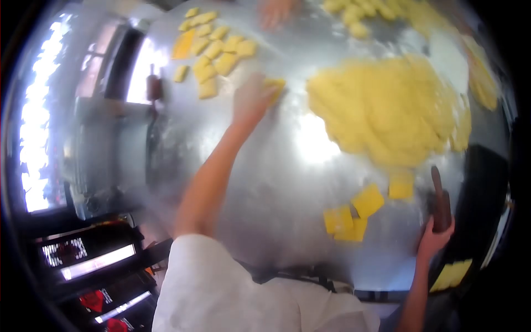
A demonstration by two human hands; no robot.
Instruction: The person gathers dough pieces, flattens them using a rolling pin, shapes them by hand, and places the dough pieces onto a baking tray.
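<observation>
My left hand (250,102), smeared by motion, reaches across the metal table with its fingers on a yellow dough piece (275,90). Just beyond it, to the left, lies a group of small yellow dough pieces (225,63). At the right edge of the table, my right hand (437,238) is wrapped around a dark wooden rolling pin (441,210). Flat yellow square pieces (368,200) lie left of the pin, some overlapping. Above them spreads a large mass of yellow dough (387,110).
Another person's hand (276,12) rests at the table's (265,182) far side. More dough lumps (359,11) sit at the far right. A grey metal machine (110,157) stands left of the table, and boxes (91,257) are at lower left. Yellow squares (451,275) lie at lower right.
</observation>
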